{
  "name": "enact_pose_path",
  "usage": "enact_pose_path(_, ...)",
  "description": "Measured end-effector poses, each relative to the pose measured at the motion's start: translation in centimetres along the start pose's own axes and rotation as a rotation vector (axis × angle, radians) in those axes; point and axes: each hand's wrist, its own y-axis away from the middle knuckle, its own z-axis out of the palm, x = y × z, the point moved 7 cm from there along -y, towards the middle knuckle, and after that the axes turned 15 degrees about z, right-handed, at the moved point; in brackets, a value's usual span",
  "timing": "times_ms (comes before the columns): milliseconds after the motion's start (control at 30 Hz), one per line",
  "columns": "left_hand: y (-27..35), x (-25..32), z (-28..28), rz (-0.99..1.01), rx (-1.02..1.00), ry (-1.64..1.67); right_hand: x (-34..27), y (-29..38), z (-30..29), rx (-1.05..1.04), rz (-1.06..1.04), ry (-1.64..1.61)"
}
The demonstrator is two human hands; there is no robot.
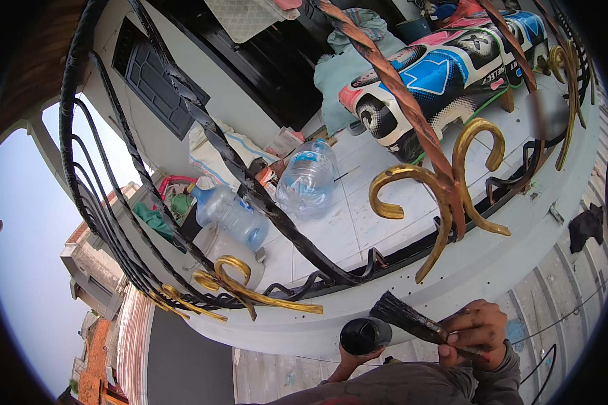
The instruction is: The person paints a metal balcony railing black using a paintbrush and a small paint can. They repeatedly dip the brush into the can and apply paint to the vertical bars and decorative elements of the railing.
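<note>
My right hand (479,329) grips the handle of a paintbrush (408,316), its bristles coated in black paint. Below and left of the bristles, my left hand (354,357) holds a dark cup (382,331) with black paint inside. Beyond both hands rises a curved wrought-iron railing set on a pale ledge (365,298). One twisted bar (233,162) on the left is mostly black, while another twisted bar (395,86) on the right is reddish brown. Gold scrolls (410,174) curl out at the foot of the brown bar. The bristles touch neither bar.
Behind the railing, large clear water bottles (308,179), a white bucket (233,255) and a wrapped bundle (435,76) stand on the tiled floor (329,233). A corrugated roof (542,288) lies below the ledge, with a black cat-like shape (586,228) and a thin cable.
</note>
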Motion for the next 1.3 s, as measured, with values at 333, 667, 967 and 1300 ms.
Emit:
enact_pose_path(333,-0.3,1.2,-0.2,0.079,0.033,-0.083,7.8,2.4,6.5,0.348,0.33,-0.528)
enact_pose_path(667,0.6,0.2,-0.3,-0.128,0.035,0.196,10.9,0.8,8.0,0.162,0.587,-0.909)
enact_pose_path(967,1.6,0.8,1.0,0.437,-0.245,-0.44,11.0,0.2,6.2,0.322,0.583,-0.614)
enact_pose_path(1300,1.1,0.6,1.0,0.244,-0.197,-0.27,11.9,-2.3,8.2,0.18,0.529,-0.427)
